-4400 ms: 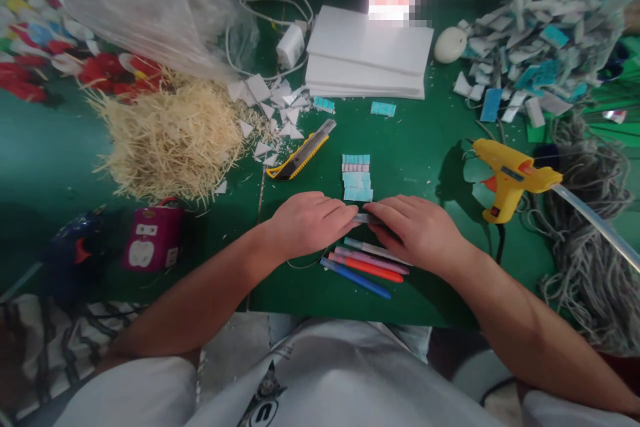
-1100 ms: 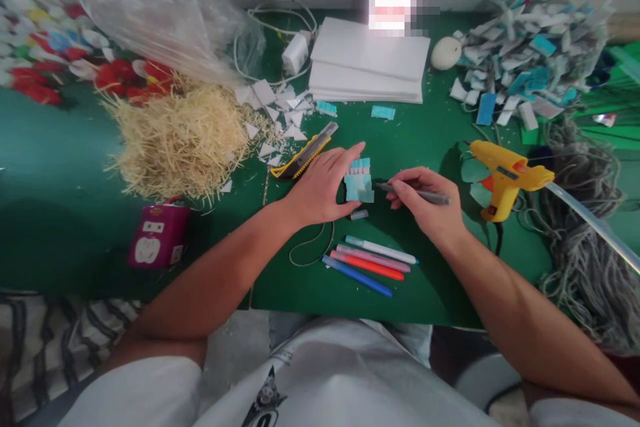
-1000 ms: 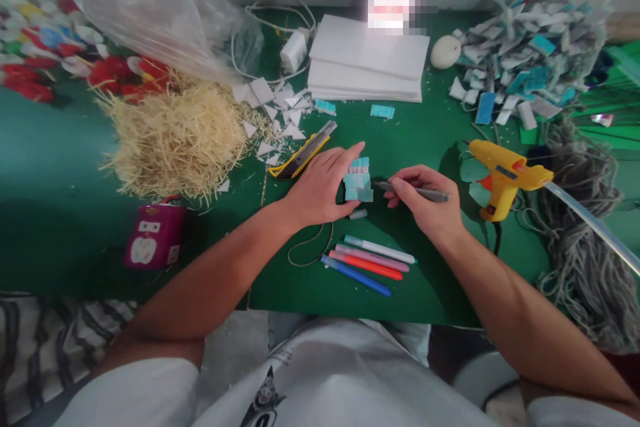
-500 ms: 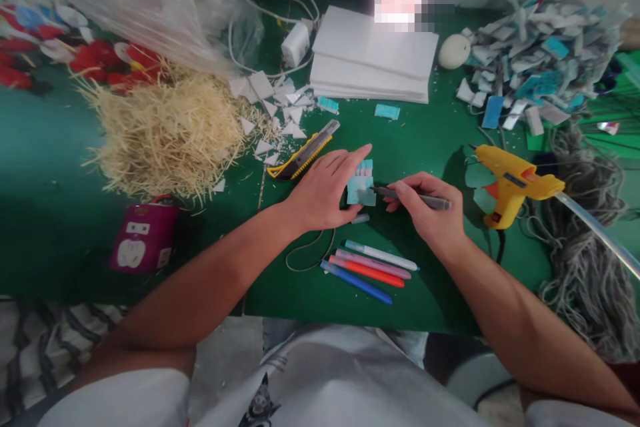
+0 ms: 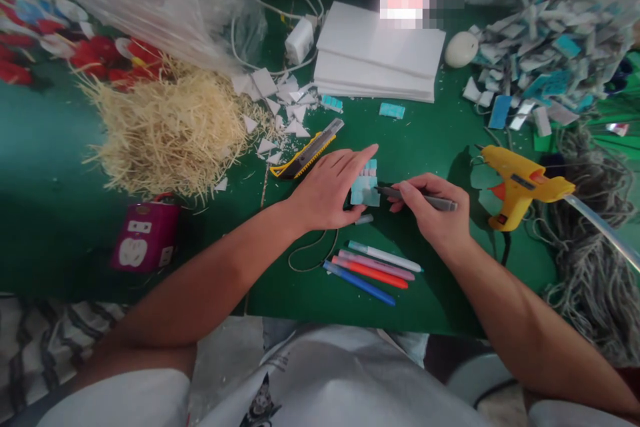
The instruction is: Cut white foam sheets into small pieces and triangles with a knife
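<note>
My left hand (image 5: 327, 188) rests on the table with its index finger and thumb around a small light-blue piece (image 5: 366, 192), steadying it. Pale pinkish bands cross the piece near its top. In my right hand (image 5: 440, 210) is a dark grey marker pen (image 5: 440, 203), its tip at the right edge of that piece. A small translucent cap (image 5: 365, 219) lies just below my left thumb. Nearer to me are a white-bodied marker (image 5: 385, 256), a pink marker (image 5: 376, 265), a red marker (image 5: 377, 273) and a blue marker (image 5: 360, 283), side by side.
A yellow box cutter (image 5: 307, 150) lies beyond my left hand. To the right is a yellow glue gun (image 5: 523, 180), near grey yarn (image 5: 590, 247) and heaped foam scraps (image 5: 535, 60). White sheets (image 5: 375, 80) are at the back; straw (image 5: 170, 133) and a purple socket box (image 5: 145, 237) are left.
The whole view has shifted slightly to the right. Both hands, the light-blue piece and the marker pen keep nearly the same places relative to each other.
</note>
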### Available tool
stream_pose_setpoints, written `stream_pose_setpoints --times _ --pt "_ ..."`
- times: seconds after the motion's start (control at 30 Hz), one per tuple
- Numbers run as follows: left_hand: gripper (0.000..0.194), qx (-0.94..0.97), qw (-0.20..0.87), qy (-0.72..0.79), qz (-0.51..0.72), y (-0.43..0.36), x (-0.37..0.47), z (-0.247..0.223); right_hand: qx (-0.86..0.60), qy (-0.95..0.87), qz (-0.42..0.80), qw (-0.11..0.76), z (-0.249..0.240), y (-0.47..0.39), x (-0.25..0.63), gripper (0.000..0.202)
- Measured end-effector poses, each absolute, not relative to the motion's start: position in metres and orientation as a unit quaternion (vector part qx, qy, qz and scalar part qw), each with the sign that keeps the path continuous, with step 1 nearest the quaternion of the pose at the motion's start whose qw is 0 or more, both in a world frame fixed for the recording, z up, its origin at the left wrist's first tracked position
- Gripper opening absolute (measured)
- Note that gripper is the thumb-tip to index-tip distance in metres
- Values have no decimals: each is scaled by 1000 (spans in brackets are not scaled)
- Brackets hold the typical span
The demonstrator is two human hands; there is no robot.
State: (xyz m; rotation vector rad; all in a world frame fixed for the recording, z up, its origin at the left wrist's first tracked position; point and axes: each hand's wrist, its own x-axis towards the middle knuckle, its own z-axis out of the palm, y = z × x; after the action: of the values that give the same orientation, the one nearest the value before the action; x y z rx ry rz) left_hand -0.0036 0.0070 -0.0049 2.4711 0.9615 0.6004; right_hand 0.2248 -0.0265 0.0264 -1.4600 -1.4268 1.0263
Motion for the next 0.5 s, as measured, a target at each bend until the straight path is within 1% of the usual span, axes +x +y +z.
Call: stream_pose_setpoints --times 0.33,0.5 --pt "93 889 212 341 220 7 -3 -5 -571 -570 410 426 27 -26 224 24" --pt "91 890 208 342 217 7 -4 -5 -573 -572 403 426 28 -27 224 16"
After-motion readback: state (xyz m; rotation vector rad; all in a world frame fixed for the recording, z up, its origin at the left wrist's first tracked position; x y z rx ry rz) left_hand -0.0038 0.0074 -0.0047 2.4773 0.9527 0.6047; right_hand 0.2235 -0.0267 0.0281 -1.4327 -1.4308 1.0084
